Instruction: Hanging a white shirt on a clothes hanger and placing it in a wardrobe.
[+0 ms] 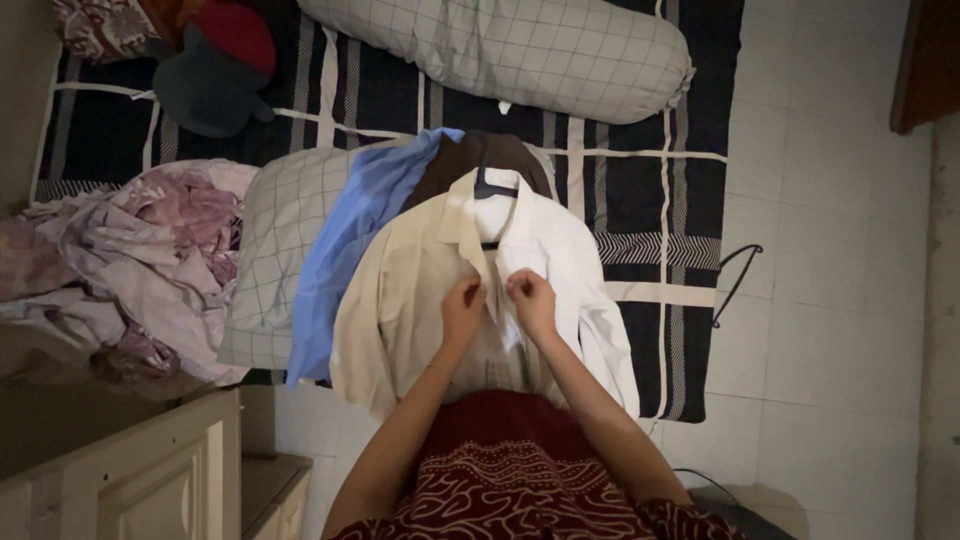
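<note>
White shirt (560,250) front pinched by left hand (462,305) and right hand (530,300).

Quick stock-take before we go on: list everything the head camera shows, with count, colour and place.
cream shirt: one, cream, on a hanger, top of the clothes pile on the mattress
hanger: one, dark, inside the cream shirt's collar
blue shirt: one, blue, under the cream shirt, to its left
brown garment: one, brown, beneath the pile, at its far end
spare hanger: one, black, at the mattress's right edge
bolster: one, grey checked, far end
pillow: one, grey checked, left of pile
crumpled cloth: one heap, mauve patterned, far left
mattress: one, black with pale stripes
cabinet: one, cream, lower left
left hand: at the shirt front
right hand: at the shirt front
</note>
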